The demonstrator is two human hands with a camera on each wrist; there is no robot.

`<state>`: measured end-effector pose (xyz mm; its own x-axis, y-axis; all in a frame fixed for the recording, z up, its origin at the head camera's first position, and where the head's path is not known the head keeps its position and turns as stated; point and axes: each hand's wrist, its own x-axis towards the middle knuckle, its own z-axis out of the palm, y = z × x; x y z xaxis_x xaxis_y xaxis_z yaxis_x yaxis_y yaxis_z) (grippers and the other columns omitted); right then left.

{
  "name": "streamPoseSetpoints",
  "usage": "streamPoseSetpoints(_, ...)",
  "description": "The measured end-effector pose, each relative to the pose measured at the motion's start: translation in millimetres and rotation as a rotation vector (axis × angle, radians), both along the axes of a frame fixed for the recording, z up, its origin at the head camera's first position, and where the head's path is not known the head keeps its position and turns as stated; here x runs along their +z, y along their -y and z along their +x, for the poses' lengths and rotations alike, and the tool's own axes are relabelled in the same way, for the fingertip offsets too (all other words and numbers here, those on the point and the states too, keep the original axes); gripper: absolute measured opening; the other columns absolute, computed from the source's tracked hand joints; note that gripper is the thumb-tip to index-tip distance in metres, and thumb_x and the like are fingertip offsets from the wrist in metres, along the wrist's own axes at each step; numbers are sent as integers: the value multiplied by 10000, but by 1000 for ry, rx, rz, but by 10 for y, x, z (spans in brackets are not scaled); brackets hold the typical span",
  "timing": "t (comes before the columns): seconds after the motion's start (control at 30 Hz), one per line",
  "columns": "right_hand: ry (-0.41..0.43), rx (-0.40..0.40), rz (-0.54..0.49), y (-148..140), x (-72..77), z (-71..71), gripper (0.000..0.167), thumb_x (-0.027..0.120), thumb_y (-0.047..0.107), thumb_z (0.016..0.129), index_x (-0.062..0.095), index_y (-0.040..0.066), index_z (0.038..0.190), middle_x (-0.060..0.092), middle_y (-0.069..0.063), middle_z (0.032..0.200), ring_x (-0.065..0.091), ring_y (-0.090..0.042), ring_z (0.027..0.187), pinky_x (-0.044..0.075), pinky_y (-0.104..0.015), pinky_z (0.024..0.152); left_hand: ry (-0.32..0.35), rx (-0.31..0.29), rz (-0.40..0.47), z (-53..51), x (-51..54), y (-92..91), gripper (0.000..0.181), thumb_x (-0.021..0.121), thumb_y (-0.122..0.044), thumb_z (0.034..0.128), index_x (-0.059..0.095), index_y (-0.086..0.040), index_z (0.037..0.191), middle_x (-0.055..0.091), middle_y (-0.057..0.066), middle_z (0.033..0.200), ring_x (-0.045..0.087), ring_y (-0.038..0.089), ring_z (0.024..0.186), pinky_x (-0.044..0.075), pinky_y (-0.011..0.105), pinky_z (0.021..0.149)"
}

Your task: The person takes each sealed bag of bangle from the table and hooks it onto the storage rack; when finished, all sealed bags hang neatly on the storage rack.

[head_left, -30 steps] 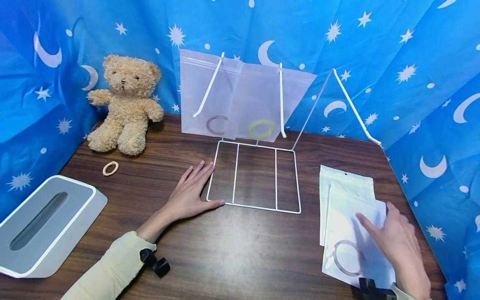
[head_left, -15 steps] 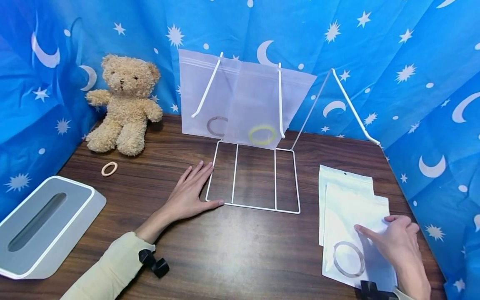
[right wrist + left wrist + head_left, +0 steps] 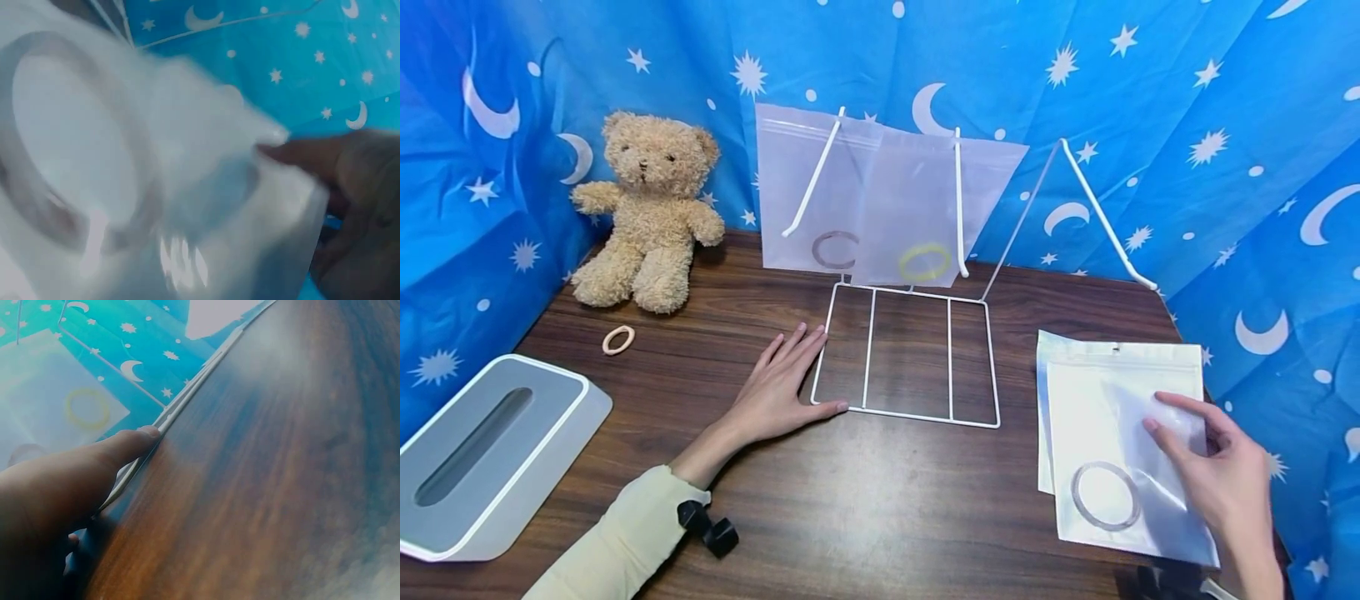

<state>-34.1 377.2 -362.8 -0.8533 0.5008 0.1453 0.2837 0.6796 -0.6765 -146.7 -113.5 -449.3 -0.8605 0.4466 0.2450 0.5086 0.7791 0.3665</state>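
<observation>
You can pass over bare tabletop (image 3: 940, 500) between your left hand (image 3: 782, 387) and the white bag (image 3: 1090, 417) spread leftward from your right hand (image 3: 1232, 483); the wire rack (image 3: 951, 367) and its hanging bags (image 3: 910, 200) bar the way ahead and rightward of your left hand; the curtain (image 3: 1311, 375) closes off your right hand's right.

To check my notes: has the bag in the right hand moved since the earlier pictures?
Yes: in the head view, the bag has shifted slightly right and up against the white rack.

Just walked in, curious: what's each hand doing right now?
Left hand: open, touching the rack.
Right hand: holding a bag.
</observation>
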Motion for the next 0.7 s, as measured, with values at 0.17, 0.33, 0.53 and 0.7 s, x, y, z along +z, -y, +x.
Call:
streamPoseSetpoints(0.17, -296, 34, -102, 160, 180, 69, 441, 821, 82, 794, 709, 124, 1218, 587, -8, 727, 373, -114, 548, 205, -293, 443, 3, 1, -7, -2, -4, -3, 1082, 566, -781, 783, 271, -76, 1550, 273, 62, 1589, 159, 248, 1473, 76, 471, 1174)
streamPoseSetpoints(0.33, -478, 159, -78, 293, 349, 139, 405, 760, -98, 788, 677, -47, 1182, 458, -32, 535, 308, -125, 353, 233, -249, 345, -1, 0, -9, 5, -9, -7, 1082, 554, -789, 783, 273, -80, 1550, 275, 52, 1588, 151, 243, 1475, 67, 462, 1177)
streamPoseSetpoints(0.53, -778, 424, -481, 427, 475, 138, 400, 669, -273, 740, 557, -259, 1123, 710, -210, 912, 720, -157, 756, 537, -146, 700, 4, -3, -2, -3, -24, -8, 1068, 559, -776, 793, 266, -87, 1554, 277, 48, 1588, 153, 250, 1474, 62, 461, 1177)
streamPoseSetpoints(0.7, -938, 482, -671, 578, 573, 115, 430, 663, -299, 722, 513, -302, 1125, 640, -328, 1104, 700, -290, 957, 551, -273, 835, 5, -2, -1, -2, -20, -9, 1064, 562, -773, 793, 265, -92, 1555, 276, 44, 1589, 156, 247, 1474, 59, 464, 1176)
